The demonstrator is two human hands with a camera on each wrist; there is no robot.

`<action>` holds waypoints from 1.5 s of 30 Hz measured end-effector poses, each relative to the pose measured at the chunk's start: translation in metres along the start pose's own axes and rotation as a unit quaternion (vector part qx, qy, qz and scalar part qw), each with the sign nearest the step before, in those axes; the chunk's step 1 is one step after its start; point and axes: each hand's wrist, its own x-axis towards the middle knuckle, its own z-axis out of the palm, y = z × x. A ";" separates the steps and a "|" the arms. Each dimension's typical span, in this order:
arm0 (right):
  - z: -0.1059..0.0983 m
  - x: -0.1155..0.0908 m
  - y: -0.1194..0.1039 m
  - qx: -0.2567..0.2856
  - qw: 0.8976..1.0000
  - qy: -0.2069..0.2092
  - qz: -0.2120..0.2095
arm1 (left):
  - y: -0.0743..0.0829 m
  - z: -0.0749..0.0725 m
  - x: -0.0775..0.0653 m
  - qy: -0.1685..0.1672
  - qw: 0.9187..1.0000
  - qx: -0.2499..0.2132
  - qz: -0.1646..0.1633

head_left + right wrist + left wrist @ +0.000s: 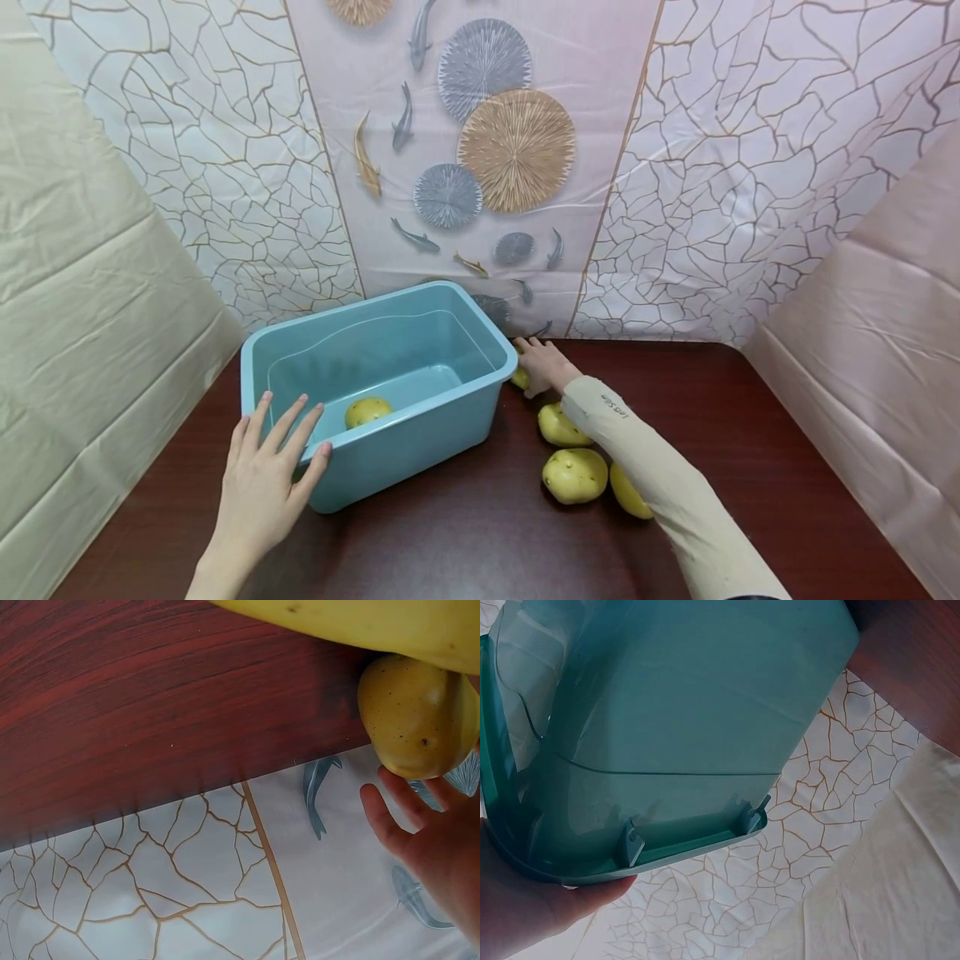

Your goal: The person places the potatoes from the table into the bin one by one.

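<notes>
One wide white sheet with brown crackle lines point(697, 225) hangs along the far side of the dark-red wood-grained counter point(450, 542). Left of the middle stands a pale-blue rectangular plastic tub point(420, 467), set at an angle with its right end farther back. A beige fabric sleeve point(690, 492) covers the right arm. The left hand point(262, 483) is spread wide at the tub's near-left corner, thumb at the rim; hard pressure there could tip or slide the tub. The right hand point(546, 367) stretches to the far edge, its visible fingers parted about a yellow dark-specked potato point(521, 372) just right of the tub; I cannot tell whether it grips. A loose hold on such smooth skin might let it slip or roll against the tub. Three more yellow potatoes point(574, 477) lie nearer on the right, two partly hidden by the sleeve, so a low backward sweep of that forearm could send them rolling. One lone potato point(367, 412) lies inside the tub, by its near wall
</notes>
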 end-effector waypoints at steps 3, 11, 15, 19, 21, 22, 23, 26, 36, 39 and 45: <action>0.001 0.000 0.001 0.006 1.000 0.006 -0.004 | 0.000 0.000 0.000 -0.001 1.000 -0.001 -0.001; 0.001 -0.001 0.004 0.036 0.999 0.011 -0.005 | 0.001 0.000 0.000 -0.006 1.000 -0.003 -0.002; -0.002 -0.001 0.005 0.040 0.999 0.010 -0.001 | 0.001 -0.001 0.001 -0.008 1.000 -0.003 -0.002; -0.007 -0.003 0.007 0.041 0.999 0.005 0.000 | 0.001 -0.001 0.001 -0.011 1.000 0.001 -0.003; -0.008 -0.003 0.009 0.043 0.999 -0.002 0.004 | 0.001 -0.001 0.001 -0.011 1.000 0.002 -0.003; -0.008 -0.003 0.010 0.044 0.999 -0.005 0.006 | 0.001 -0.001 0.001 -0.010 1.000 0.003 -0.003; -0.009 -0.003 0.010 0.047 0.999 -0.008 0.009 | 0.001 -0.001 0.001 -0.010 1.000 0.003 -0.003; -0.009 -0.002 0.013 0.042 0.999 -0.009 0.013 | 0.001 -0.001 0.001 -0.008 1.000 0.003 -0.002; -0.017 -0.013 0.023 0.042 0.999 0.032 0.005 | 0.001 -0.002 0.001 -0.008 1.000 0.003 -0.001; -0.021 -0.020 0.024 0.046 0.998 0.040 0.002 | 0.001 -0.002 0.001 -0.008 1.000 0.001 -0.001; -0.031 -0.031 0.025 0.034 0.998 0.056 -0.013 | 0.001 -0.001 0.001 -0.008 1.000 0.004 -0.001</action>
